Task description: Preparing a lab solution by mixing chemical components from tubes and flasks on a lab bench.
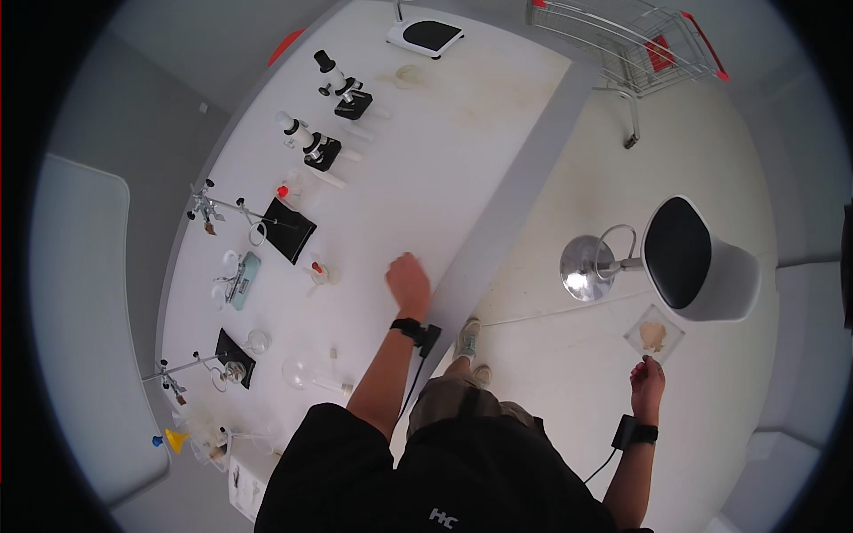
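My left hand [408, 283] is over the white table, near its front edge, with the fingers curled in and nothing seen in them. At the far right my right hand [648, 383] pinches one corner of a clear square packet [630, 335]. A patch of tan powder-like material [652, 336] shows in the middle of the packet. The packet is held out over the floor, beside a white stool with a black seat [676, 253]. Nearest to my left hand on the table is a small glass item with a red part [317, 268].
Two microscopes [323, 153] stand toward the table's far end, before a balance-like white device [426, 33]. Along the left are retort stands [286, 230], a teal balance scale [245, 283] and a round-bottom glass flask [298, 372]. A shopping cart [626, 46] stands beyond the table.
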`<state>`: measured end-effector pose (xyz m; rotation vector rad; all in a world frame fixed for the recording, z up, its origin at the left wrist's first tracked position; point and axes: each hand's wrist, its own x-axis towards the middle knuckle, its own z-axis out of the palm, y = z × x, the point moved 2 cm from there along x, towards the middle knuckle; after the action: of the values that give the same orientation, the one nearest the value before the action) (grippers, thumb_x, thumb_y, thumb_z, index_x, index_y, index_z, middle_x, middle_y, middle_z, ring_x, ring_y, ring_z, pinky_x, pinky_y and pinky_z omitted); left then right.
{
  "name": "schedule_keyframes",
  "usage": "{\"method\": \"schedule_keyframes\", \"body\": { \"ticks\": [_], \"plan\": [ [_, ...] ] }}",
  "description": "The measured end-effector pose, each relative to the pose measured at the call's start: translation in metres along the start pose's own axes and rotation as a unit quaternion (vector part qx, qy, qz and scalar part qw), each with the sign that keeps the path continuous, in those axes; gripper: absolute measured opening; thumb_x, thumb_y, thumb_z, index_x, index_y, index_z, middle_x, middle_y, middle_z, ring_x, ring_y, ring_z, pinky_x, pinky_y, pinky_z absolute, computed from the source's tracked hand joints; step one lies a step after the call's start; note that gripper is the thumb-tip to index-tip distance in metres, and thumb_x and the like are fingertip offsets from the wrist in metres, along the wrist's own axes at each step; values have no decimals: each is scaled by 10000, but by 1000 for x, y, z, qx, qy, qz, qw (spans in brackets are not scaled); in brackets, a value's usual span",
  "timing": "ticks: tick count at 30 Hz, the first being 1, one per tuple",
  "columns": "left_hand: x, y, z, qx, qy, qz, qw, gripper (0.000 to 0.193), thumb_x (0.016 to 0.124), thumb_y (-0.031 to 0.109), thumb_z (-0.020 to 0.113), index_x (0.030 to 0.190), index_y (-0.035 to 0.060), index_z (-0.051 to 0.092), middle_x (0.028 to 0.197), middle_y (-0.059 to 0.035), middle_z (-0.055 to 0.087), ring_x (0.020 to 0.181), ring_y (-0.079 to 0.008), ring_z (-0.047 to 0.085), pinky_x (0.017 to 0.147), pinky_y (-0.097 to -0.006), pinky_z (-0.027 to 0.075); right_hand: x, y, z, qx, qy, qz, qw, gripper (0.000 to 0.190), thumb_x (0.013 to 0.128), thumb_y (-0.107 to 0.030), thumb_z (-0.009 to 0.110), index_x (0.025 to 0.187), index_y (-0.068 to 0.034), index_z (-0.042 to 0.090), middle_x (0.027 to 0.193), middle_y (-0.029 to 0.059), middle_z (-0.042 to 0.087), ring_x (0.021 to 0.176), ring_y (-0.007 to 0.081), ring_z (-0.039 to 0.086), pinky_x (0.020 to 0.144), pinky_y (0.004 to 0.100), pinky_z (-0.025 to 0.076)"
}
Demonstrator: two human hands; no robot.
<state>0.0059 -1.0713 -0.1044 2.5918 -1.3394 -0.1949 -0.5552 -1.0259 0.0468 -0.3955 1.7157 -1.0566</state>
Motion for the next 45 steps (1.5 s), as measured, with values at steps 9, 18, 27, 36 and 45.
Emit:
{"method": "schedule_keyframes", "body": {
  "ticks": [9, 18, 27, 36, 45],
  "plan": [
    [-133, 133, 35, -222, -307, 541, 751, 505, 960, 371, 617, 1367, 77, 558, 1443, -177, 532, 1350, -337, 486, 1153, -455, 368, -23, 2, -10, 1, -29, -23, 999, 179, 1024, -208, 549, 1075, -50, 616, 776, 8, 613, 688, 122, 583, 633, 259, 466],
    [-65, 67, 27, 40, 115, -66, 990, 602, 954, 441, 582, 1394, 35, 513, 1479, -249, 459, 1374, -450, 400, 1122, -618, 293, -43, 16, -80, 32, -7, -42, 999, 170, 1027, -203, 546, 1057, -49, 613, 771, 10, 614, 679, 131, 585, 631, 261, 469],
    [-150, 174, 8, -227, -80, 379, 893, 590, 936, 349, 645, 1446, 94, 496, 1520, -223, 412, 1414, -386, 387, 1153, -541, 315, -56, 31, -118, 29, 13, -58, 998, 176, 1032, -225, 553, 1055, -61, 614, 771, 10, 618, 678, 126, 588, 628, 259, 472],
    [-2, -34, 24, 20, -66, -165, 984, 854, 994, 605, 412, 1544, -38, 297, 1603, -314, 240, 1491, -452, 235, 1189, -595, 218, -57, 46, -139, 43, 29, -34, 998, 160, 1023, -226, 557, 1032, -77, 615, 765, 4, 613, 678, 130, 579, 623, 267, 466],
    [-69, 218, 50, -213, -399, 468, 759, 325, 898, 291, 692, 1147, 82, 703, 1207, -152, 686, 1142, -311, 627, 992, -432, 489, -53, 30, -112, 23, 63, -33, 997, 177, 1032, -224, 556, 1072, -62, 613, 776, 13, 629, 672, 130, 597, 623, 263, 482]
  ]
}}
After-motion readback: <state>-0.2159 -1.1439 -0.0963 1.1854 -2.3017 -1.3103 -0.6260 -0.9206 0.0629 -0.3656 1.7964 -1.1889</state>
